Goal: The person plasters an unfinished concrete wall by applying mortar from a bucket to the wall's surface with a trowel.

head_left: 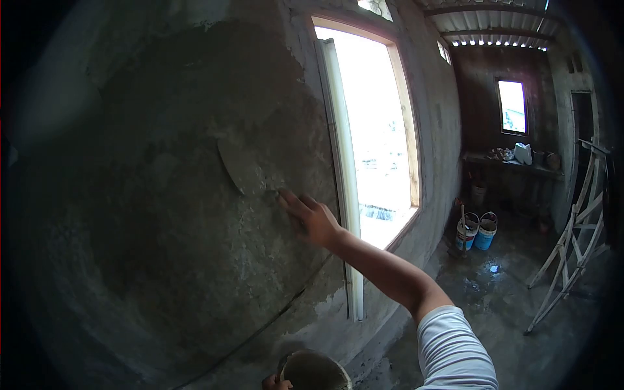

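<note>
My right hand point(313, 218) reaches out to the wall, fingers closed round the handle of a trowel point(248, 174). The trowel's blade lies against damp, dark plaster point(162, 117), and its curved left edge stands out. Most of the handle is hidden in the fingers. At the bottom edge my left hand point(276, 383) grips the rim of a round bucket point(317, 369) with grey mortar in it. Only part of this hand shows.
Right of the plaster is a bright window opening point(377, 123), with a long pale strip point(344, 175) upright along its near side. A dark cable point(260, 330) crosses the lower wall. Two buckets point(484, 234) stand on the wet floor, near a wooden trestle point(572, 240).
</note>
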The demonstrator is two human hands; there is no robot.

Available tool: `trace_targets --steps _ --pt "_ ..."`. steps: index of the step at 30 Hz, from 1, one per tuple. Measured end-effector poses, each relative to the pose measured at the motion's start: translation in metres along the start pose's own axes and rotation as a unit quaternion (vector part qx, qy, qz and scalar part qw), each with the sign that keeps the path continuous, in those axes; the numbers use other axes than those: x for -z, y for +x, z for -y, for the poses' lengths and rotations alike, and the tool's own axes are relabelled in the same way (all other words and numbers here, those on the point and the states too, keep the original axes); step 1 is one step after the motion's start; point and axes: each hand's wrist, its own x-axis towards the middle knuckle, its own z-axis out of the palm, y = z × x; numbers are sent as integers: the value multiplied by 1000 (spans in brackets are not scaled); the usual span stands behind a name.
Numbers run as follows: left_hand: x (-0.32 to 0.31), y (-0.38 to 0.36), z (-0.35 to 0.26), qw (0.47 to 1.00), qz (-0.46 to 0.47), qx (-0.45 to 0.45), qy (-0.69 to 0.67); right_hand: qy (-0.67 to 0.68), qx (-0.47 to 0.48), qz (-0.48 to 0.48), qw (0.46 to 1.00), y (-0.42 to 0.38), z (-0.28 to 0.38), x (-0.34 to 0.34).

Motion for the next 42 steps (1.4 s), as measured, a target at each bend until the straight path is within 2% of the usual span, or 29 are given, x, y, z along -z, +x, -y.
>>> trace_targets --steps 2,4,6,9,11,13,15,16,17,18,19,20,21,22,23,25,26,28,29,30,31,32,33,34,35,37,39,41,42 --pt "9 10 18 999 7 -2 49 -58 158 -164 972 -2 -16 -7" --pt "20 10 28 999 7 -11 42 42 52 -247 967 30 -16 19" --pt "25 7 24 999 7 -20 37 68 27 -330 941 80 -17 53" --pt "16 -12 -7 998 -44 1 54 17 -12 -347 938 124 -25 75" --pt "14 -11 -6 997 -51 1 61 -9 -100 -182 978 122 -16 73" --pt "10 -14 -2 997 -64 1 46 10 61 -196 979 85 -29 28" --pt "1 -26 -25 997 -59 38 32 41 128 -92 987 10 -20 -6" --pt "-2 -33 -32 995 -57 74 19 35 101 2 994 -37 -18 -21" --pt "-3 -37 -31 995 -58 80 22 27 133 -11 991 -89 -5 -30" --pt "-5 -36 -32 996 -71 29 38 19 125 -35 991 -140 10 -38" --pt "-6 -35 -31 995 -84 -19 57 90 84 -26 992 -190 21 -40" --pt "-1 -34 -28 994 -89 -8 64 126 34 -12 991 -230 46 -23" --pt "3 -25 -25 992 -67 40 97 223 -83 -10 971 -281 58 -21" --pt "5 -22 -20 986 -46 93 130 271 -148 -16 951 -325 72 -13" --pt "1 -26 -23 984 -40 87 147 318 -216 -19 923 -366 87 -6" --pt "-15 -33 -32 986 -3 64 151 437 -455 -11 776 -453 119 5" --pt "-16 -28 -10 989 21 40 138 442 -482 10 756 -477 131 22" --pt "-39 -39 -34 969 84 -6 233 442 -622 109 637 -499 148 58" --pt "-48 -38 -29 962 104 -58 247 422 -633 160 629 -499 152 76" --pt "-57 -33 -19 954 122 -87 260 405 -633 207 626 -496 147 84" --pt "-65 -30 -21 915 146 -172 334 368 -539 217 726 -508 141 85" --pt "-86 -41 -40 925 166 -171 295 347 -493 235 763 -509 135 87" --pt "-98 -42 -48 908 180 -197 325 324 -497 266 759 -507 134 90" --pt "-106 -43 -47 908 194 -182 325 345 -524 254 737 -501 134 95" --pt "-115 -47 -45 907 211 -171 322 318 -534 308 721 -495 129 102" --pt "-145 -57 -50 910 248 -164 288 277 -510 357 732 -486 117 115" --pt "-160 -47 -36 905 281 -171 271 267 -531 379 709 -493 102 97" --pt "-182 -58 -52 890 329 -179 260 255 -546 384 699 -493 91 97" --pt "-191 -65 -53 888 332 -181 263 280 -591 379 654 -495 88 98"
